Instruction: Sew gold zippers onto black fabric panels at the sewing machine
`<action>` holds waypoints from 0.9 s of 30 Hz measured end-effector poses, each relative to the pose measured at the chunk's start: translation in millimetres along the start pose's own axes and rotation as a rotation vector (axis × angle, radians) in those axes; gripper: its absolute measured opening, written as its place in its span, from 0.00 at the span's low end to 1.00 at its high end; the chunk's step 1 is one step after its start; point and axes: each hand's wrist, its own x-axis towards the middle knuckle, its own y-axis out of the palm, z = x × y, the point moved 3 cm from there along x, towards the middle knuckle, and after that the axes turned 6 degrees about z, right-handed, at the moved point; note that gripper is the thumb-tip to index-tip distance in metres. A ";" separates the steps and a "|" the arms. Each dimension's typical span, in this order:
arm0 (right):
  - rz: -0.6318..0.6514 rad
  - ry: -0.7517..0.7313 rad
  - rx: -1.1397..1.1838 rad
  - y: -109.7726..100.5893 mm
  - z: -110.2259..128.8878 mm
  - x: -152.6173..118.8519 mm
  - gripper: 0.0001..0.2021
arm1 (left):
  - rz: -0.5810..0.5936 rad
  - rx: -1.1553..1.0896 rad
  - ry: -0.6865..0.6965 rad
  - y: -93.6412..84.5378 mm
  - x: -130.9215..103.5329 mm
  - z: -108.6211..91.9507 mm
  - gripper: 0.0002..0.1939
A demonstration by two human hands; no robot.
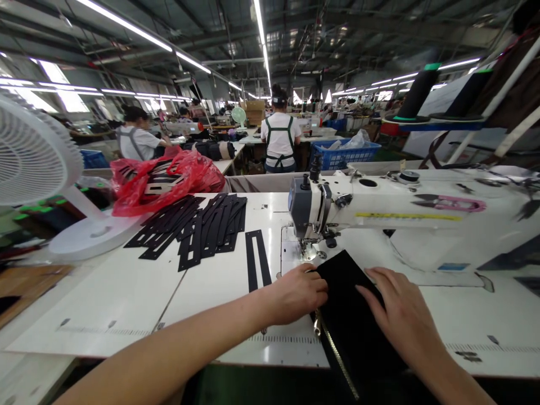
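Observation:
A black fabric piece (352,315) with a gold-toothed zipper (337,354) along its left side lies on the white table in front of the sewing machine (310,214). My left hand (297,295) is closed at the fabric's upper left edge, its fingers curled just below the needle area. The metal zipper pull (317,325) hangs under that hand. On the fabric's right side rests my right hand (400,306), fingers stretched out and thumb apart. A black strip frame with a long slot (252,264) lies left of the machine's needle plate.
Several slotted black strips (211,228) lie in a heap to the left, by a red plastic bag (169,174). A white fan (42,169) stands at the far left. Pink-handled snips (455,202) rest on the machine arm. Thread cones (417,95) stand upper right; other people work beyond.

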 end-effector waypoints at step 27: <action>-0.302 -0.327 0.380 -65.1 54.1 -37.1 0.12 | -0.328 -0.376 -0.430 22.2 -69.2 -16.6 0.14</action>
